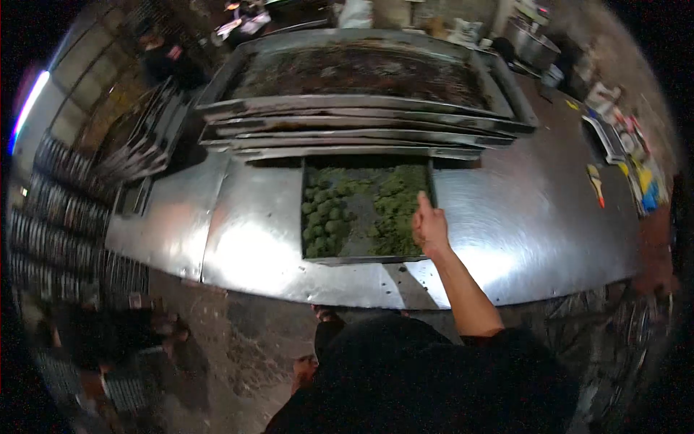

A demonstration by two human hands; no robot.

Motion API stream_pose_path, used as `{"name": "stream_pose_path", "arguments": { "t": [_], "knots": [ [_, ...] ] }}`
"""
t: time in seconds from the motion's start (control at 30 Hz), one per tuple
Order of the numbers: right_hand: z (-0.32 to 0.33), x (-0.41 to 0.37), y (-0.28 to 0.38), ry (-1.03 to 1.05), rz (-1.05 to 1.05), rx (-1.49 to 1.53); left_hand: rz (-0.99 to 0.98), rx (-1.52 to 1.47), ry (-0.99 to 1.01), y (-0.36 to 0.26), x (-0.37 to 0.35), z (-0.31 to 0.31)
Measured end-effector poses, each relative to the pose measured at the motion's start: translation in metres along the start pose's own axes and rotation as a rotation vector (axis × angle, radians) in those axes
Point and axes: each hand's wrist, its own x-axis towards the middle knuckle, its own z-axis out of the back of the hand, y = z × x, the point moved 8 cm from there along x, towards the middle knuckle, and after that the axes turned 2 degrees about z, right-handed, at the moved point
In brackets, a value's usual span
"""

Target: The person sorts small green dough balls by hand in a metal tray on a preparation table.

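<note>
My right hand (431,228) is over the right rim of a shallow dark tray (361,259). One digit stretches away from me, apart from the other fingers, which are bent towards the tray and partly hidden. No held thing shows in it. Beside its fingers lies a crumbly green mass (399,199) covering the tray's right side. Rounded green balls (324,219) sit close together along the left side, with a mostly bare strip between. Of my left side, only a small patch of skin shows by my dark clothing; the fingers there cannot be made out.
The tray rests on a shiny metal table (264,217). Several large metal trays (354,105) are stacked behind it. A brush (596,184) lies at the right, near a cluttered edge. Another person (166,61) is at the back left. Racks (54,195) stand at the left.
</note>
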Motion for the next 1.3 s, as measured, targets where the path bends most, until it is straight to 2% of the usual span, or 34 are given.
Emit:
{"name": "stream_pose_path", "arguments": {
  "t": [0.07, 0.13, 0.2, 0.23, 0.27, 0.3, 0.33, 0.37, 0.4, 0.43, 0.47, 0.5, 0.53, 0.57, 0.6, 0.63, 0.67, 0.7, 0.73, 0.77, 0.8, 0.83, 0.93, 0.97, 1.07, 1.13, 1.2, 1.3],
  "knots": [
    [0.003, 0.005, 0.004, 0.007, 0.093, 0.024, 0.172, -0.312, 0.008, 0.020, -0.042, -0.002],
    [0.002, 0.001, 0.009, 0.094, 0.051, 0.091, 0.290, -0.645, -0.028, -0.026, -0.027, 0.018],
    [0.003, 0.011, 0.004, 0.130, 0.073, -0.001, 0.395, -0.987, -0.032, -0.066, -0.055, 0.034],
    [-0.010, 0.009, -0.001, 0.206, 0.056, -0.013, 0.380, -1.004, -0.029, -0.053, -0.060, 0.036],
    [-0.011, 0.005, 0.000, 0.240, 0.052, -0.034, 0.294, -0.676, -0.040, -0.033, -0.060, 0.041],
    [-0.007, 0.018, -0.021, 0.351, -0.090, 0.104, 0.151, -0.311, -0.018, -0.044, -0.033, 0.033],
    [0.008, 0.031, -0.039, 0.351, 0.128, -0.032, 0.033, -0.224, 0.096, -0.099, 0.009, -0.001],
    [0.035, 0.066, -0.085, 0.401, 0.073, 0.114, -0.200, -0.019, 0.134, -0.176, 0.051, -0.032],
    [0.101, 0.055, -0.030, 0.218, 0.189, 0.099, -0.456, 0.165, 0.133, -0.263, 0.088, -0.057],
    [0.124, 0.050, -0.005, 0.089, 0.095, 0.170, -0.650, 0.282, 0.062, -0.322, 0.111, -0.066],
    [0.081, 0.036, -0.012, 0.076, -0.091, 0.262, -0.715, 0.355, -0.063, -0.304, 0.115, -0.049],
    [0.005, 0.018, -0.044, 0.119, -0.337, 0.337, -0.704, 0.415, -0.207, -0.235, 0.104, -0.012],
    [-0.002, 0.013, -0.036, 0.278, -0.342, 0.324, -0.661, 0.483, -0.352, -0.171, 0.083, 0.014],
    [0.004, 0.014, -0.022, 0.084, -0.213, 0.221, -0.622, 0.561, -0.473, -0.117, 0.053, 0.021],
    [0.007, 0.005, 0.000, -0.018, -0.072, 0.071, -0.607, 0.653, -0.560, -0.068, 0.014, 0.020],
    [0.004, -0.001, 0.011, -0.056, 0.005, 0.056, -0.527, 0.647, -0.548, -0.026, -0.020, 0.010],
    [0.002, 0.008, 0.004, -0.043, 0.016, 0.122, -0.534, 0.557, -0.572, -0.067, 0.021, 0.022],
    [0.003, -0.002, 0.013, 0.060, -0.010, 0.173, -0.547, 0.475, -0.594, -0.085, 0.027, 0.041],
    [-0.004, 0.001, 0.009, 0.073, -0.044, 0.160, -0.572, 0.386, -0.620, -0.073, 0.003, 0.031],
    [-0.007, 0.003, 0.011, 0.079, 0.024, 0.116, -0.549, 0.377, -0.606, -0.062, -0.012, 0.017],
    [-0.008, 0.005, 0.014, 0.082, 0.094, 0.072, -0.507, 0.279, -0.560, -0.059, 0.019, 0.024],
    [-0.003, 0.011, 0.009, 0.081, 0.073, 0.058, -0.465, 0.185, -0.514, -0.044, 0.017, 0.016],
    [0.013, 0.029, -0.024, 0.159, -0.174, 0.308, -0.328, -0.085, -0.376, -0.014, 0.028, 0.012],
    [0.015, 0.024, -0.025, 0.043, -0.194, 0.338, -0.275, -0.173, -0.329, -0.007, 0.031, 0.013],
    [0.007, 0.015, -0.021, 0.143, -0.219, 0.177, -0.115, -0.440, -0.217, 0.004, 0.020, 0.010],
    [-0.004, 0.008, -0.018, 0.134, -0.184, 0.151, -0.017, -0.615, -0.158, 0.004, 0.009, 0.015],
    [-0.006, 0.004, -0.008, 0.078, -0.052, 0.042, 0.075, -0.785, -0.099, -0.007, 0.000, 0.020],
    [-0.014, 0.008, -0.007, 0.180, -0.060, 0.094, 0.209, -1.041, -0.013, -0.029, -0.021, 0.030]
  ]
}}
